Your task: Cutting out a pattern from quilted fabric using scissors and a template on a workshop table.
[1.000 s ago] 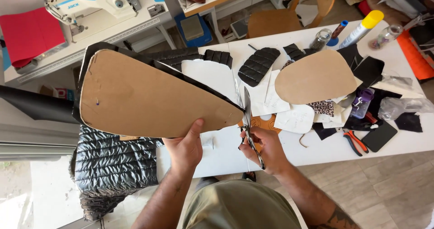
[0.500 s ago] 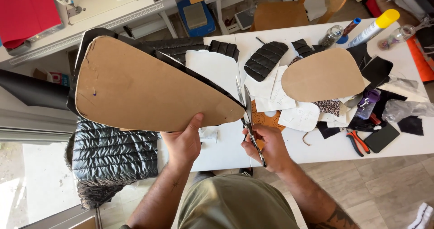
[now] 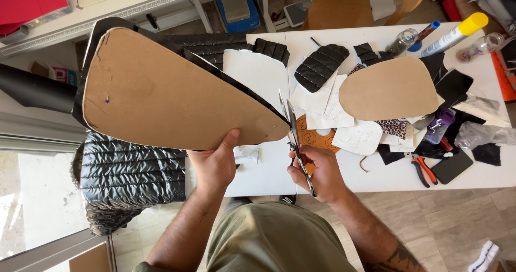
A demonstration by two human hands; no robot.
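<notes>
My left hand [image 3: 217, 162] grips the lower edge of a large brown cardboard pattern [image 3: 161, 92] shaped like a teardrop, held up over the table's left end. Black quilted fabric [image 3: 215, 46] lies behind the pattern, and a black rim of it shows along the upper edge. My right hand [image 3: 317, 170] holds scissors [image 3: 293, 129] by their handles. The blades point upward and sit at the pattern's narrow right tip, beside the black fabric edge.
A white table [image 3: 387, 175] carries a smaller brown pattern [image 3: 387, 92], white paper pieces, black quilted cut pieces [image 3: 320, 65], pliers [image 3: 424, 170], a phone and bottles. More quilted fabric [image 3: 129, 175] hangs off the left. A sewing machine table stands at the far left, a wooden chair behind.
The cardboard pattern with its fabric has shifted slightly down and right toward the scissors. The blades now sit at the pattern's tip. Both hands keep their grips.
</notes>
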